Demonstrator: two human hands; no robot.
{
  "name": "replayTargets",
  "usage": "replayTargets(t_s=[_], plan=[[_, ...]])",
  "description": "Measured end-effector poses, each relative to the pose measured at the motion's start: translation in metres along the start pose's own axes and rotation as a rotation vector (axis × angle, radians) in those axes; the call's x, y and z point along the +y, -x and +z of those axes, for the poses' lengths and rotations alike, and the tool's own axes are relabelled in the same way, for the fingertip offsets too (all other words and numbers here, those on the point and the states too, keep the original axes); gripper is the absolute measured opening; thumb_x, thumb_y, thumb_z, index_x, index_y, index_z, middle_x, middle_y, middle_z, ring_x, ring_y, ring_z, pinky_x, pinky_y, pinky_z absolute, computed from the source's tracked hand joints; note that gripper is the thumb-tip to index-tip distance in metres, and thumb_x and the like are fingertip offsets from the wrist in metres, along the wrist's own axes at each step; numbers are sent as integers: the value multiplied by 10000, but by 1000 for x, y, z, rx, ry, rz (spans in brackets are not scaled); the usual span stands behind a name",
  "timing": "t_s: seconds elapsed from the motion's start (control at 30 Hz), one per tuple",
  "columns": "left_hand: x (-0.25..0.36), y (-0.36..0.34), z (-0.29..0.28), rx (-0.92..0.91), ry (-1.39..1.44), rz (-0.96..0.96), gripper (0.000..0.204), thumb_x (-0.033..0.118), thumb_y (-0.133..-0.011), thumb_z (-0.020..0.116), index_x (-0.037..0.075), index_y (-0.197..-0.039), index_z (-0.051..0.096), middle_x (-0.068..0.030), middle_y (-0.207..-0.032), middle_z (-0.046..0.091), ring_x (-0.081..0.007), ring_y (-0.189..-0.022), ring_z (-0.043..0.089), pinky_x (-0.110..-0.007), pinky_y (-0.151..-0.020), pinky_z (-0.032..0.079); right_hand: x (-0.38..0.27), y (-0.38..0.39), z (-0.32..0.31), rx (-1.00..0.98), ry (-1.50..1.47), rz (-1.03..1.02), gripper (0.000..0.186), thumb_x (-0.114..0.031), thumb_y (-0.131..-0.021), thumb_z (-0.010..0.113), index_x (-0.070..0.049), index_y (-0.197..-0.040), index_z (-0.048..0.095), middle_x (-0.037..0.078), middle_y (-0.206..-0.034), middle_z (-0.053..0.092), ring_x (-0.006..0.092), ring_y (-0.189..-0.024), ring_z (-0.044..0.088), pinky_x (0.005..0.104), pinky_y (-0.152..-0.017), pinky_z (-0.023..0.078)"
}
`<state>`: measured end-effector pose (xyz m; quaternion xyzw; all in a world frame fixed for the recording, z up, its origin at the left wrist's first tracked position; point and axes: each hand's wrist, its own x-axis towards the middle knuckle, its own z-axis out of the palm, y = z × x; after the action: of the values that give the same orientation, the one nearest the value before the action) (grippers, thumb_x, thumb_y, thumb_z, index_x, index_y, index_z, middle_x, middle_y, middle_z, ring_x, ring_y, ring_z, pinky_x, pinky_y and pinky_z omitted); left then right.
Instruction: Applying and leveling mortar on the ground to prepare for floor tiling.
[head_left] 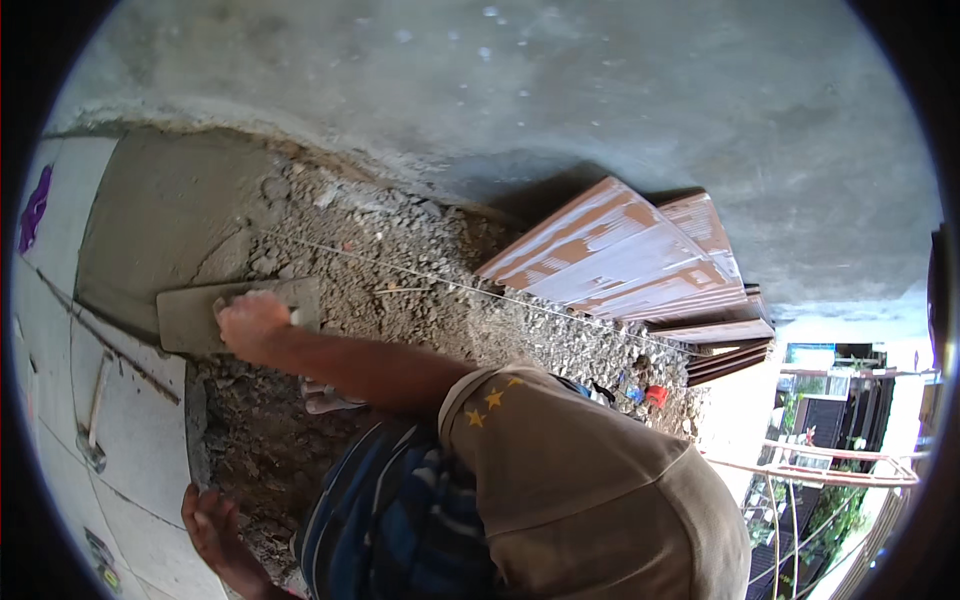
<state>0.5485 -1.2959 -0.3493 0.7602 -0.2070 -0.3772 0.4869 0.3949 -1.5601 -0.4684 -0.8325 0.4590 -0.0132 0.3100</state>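
My right hand [255,325] is closed around the handle of a long rectangular plastering float [182,322]. The float lies flat at the edge of a smoothed patch of wet grey mortar [160,200], with one end over rough gravel [400,250]. The fingers hide most of its handle. Lower down, my left hand [212,530] holds nothing, its fingers apart, beside the edge of the pale laid tiles [140,440]. Dark loose soil [265,430] fills the gap between my two hands.
Brown tiles [610,250] with whitish backs lean against the grey wall [560,90]. A taut string [430,272] crosses the gravel. On the laid tiles lie a hammer [97,410], a thin rod [125,355] and a purple cloth [35,208]. A red object [656,396] lies behind my shoulder.
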Motion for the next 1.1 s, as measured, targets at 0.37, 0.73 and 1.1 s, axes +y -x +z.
replayTargets(t_s=[0.37,0.73,1.1], plan=[[-15,-42,-52,-447,-206,206,826,542,-933,582,-49,-1458,343,-267,-1357,523,-382,-1158,592,-479,-988,489,-12,-2,-1,75,-171,20,423,-239,-838,630,16,-1176,614,180,-990,699,359,-964,677,467,-823,533],[-93,-11,-55,-281,-111,-182,610,469,-965,566,34,-1385,480,-133,-1133,634,-229,-1036,597,-386,-945,474,-35,-2,-20,149,-870,-231,501,-218,-896,625,-8,-1335,507,262,-1100,654,427,-1047,632,521,-901,482],[-40,38,29,-240,1,-208,476,324,-969,596,35,-1337,511,-97,-1069,651,-177,-961,604,-337,-880,487,-23,-22,27,279,-856,111,573,-275,-891,633,21,-1351,462,250,-1072,647,439,-1066,614,524,-894,485]])
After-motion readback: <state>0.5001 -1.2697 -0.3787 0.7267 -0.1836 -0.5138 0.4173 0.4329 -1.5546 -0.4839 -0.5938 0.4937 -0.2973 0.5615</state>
